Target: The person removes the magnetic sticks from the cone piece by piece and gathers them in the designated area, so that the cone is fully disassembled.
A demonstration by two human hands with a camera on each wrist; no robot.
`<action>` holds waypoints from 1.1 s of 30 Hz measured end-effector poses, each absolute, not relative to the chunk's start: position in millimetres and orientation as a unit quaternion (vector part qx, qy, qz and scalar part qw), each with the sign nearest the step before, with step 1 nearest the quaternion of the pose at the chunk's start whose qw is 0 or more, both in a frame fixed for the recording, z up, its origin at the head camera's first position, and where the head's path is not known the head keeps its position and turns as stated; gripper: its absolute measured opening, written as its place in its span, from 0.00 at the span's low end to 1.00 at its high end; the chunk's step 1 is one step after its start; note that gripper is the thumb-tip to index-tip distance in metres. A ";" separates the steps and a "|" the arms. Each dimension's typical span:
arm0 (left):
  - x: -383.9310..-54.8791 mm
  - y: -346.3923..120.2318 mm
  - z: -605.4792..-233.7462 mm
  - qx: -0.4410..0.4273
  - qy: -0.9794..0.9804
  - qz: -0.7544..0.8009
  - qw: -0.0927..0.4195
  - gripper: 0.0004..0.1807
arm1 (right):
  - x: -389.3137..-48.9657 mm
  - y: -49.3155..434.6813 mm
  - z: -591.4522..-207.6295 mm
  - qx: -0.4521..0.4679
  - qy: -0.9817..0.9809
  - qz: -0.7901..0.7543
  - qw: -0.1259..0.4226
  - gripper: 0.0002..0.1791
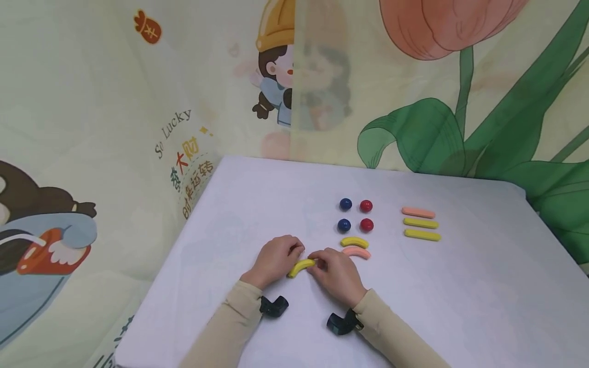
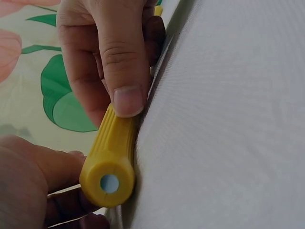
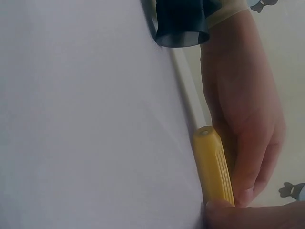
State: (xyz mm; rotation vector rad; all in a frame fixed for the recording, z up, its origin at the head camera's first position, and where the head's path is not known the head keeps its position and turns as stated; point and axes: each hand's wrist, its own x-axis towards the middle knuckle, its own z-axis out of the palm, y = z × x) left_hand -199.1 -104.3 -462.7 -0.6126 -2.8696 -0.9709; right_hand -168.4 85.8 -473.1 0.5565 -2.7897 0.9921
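Observation:
A curved yellow magnetic stick (image 1: 301, 267), grooved along its length with a round inset in its end, lies low over the white table. My right hand (image 1: 338, 273) pinches its right end between thumb and fingers. Behind the stick's left part is my left hand (image 1: 276, 258), its fingers bent and touching the far side. The left wrist view shows the right thumb (image 2: 127, 100) pressing on the stick (image 2: 108, 167). Just beyond my right hand lie another curved yellow stick (image 1: 354, 242) and a curved pink stick (image 1: 357, 252), one behind the other.
Two blue balls (image 1: 345, 204) and two red balls (image 1: 366, 206) form a square behind the curved sticks. Farther right lie a straight pink stick (image 1: 418, 212) and two straight yellow sticks (image 1: 421, 223). A printed curtain (image 1: 331, 143) borders the table (image 1: 483, 286).

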 end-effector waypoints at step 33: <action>-198.3 -103.1 -464.8 -0.180 -0.931 -0.317 0.025 0.06 | -141.6 173.3 -461.5 -0.019 -0.943 0.326 0.064 0.13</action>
